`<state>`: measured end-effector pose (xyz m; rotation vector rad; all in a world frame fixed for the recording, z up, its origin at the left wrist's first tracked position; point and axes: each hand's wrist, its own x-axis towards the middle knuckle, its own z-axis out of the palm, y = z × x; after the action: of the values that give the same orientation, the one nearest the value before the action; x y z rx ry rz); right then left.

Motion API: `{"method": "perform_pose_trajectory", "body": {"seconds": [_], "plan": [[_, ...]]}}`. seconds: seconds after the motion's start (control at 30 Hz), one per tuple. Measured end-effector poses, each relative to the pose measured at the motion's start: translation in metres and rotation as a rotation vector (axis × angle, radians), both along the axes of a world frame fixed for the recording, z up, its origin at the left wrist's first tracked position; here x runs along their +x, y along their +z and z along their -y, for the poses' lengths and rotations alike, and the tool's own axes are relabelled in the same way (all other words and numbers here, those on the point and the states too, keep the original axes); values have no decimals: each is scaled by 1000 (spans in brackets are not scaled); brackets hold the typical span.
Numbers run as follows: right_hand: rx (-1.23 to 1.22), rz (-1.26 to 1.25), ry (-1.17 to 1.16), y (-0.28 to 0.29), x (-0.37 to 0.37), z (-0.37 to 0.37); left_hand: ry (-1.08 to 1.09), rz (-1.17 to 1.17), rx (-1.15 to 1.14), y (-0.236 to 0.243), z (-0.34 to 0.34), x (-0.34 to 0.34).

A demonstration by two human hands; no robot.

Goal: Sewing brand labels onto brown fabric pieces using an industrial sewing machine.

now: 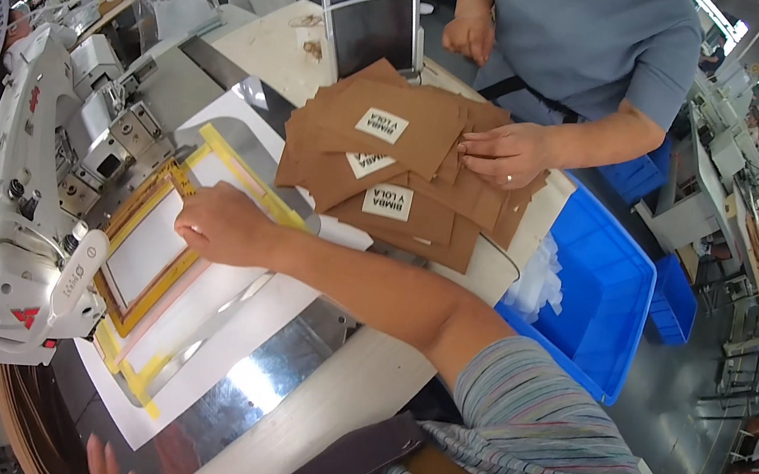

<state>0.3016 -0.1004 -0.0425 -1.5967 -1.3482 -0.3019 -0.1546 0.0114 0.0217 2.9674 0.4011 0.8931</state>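
Blue bin [603, 297] is holding translucent plastic pieces [539, 280] beside the table [378, 371]. Your curled right hand [225, 224] is resting at the upper edge of the yellow frame [160, 296]; whether it's gripping, I cannot tell. Your cropped left hand [109, 470] is spreading fingers apart, bare metal plate [297, 353] lying open beside it.

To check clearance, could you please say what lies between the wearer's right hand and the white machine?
In the head view, a yellow-edged frame.
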Motion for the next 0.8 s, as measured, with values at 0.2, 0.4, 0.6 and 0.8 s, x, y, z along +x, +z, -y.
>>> {"method": "perform_pose_trajectory", "body": {"seconds": [0.2,0.4,0.6,0.8], "plan": [[-141,-44,-5,5,4,7,-192,-355,-91,-8,5,97],[-111,-49,-8,8,5,11,-412,-344,-127,-14,-2,161],[-135,-21,19,10,8,15,-454,-322,-258,-32,-5,166],[-159,-33,41,37,-5,24,-468,-287,-319,-30,-8,165]]}}
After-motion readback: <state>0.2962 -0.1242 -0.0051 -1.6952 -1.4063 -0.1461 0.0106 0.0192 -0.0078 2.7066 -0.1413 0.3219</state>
